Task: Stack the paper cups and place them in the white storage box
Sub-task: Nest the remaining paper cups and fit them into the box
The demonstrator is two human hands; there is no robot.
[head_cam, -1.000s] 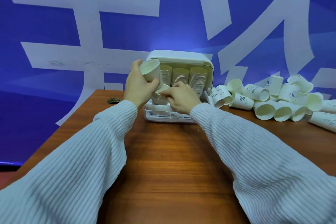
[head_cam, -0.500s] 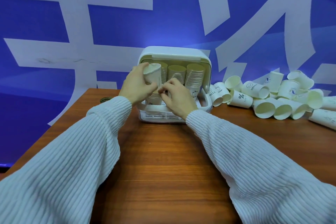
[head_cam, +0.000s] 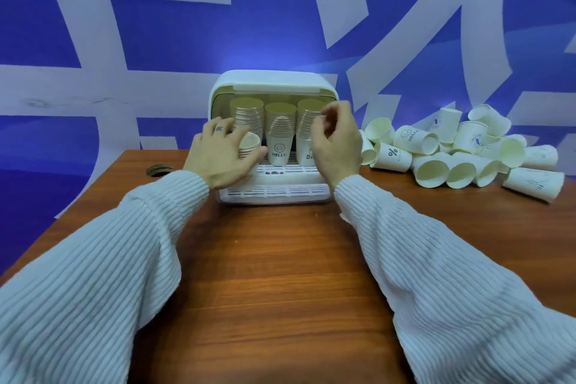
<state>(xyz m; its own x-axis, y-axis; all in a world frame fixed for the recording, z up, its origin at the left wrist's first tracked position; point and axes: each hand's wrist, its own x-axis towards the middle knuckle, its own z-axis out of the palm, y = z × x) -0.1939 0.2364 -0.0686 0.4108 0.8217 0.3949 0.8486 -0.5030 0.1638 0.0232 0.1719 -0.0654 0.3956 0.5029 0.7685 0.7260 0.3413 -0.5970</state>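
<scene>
A short stack of cups (head_cam: 249, 146) is being held by the left hand (head_cam: 219, 154) at the front of the white storage box (head_cam: 271, 84). Three tall stacks (head_cam: 280, 125) are standing inside. Nothing is being held by the right hand (head_cam: 335, 142), its fingers loosely curled. Loose cups (head_cam: 461, 151) are lying on the table (head_cam: 280, 274) to the right.

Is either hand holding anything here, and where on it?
Left hand grips the short cup stack by its side. Right hand holds nothing.
</scene>
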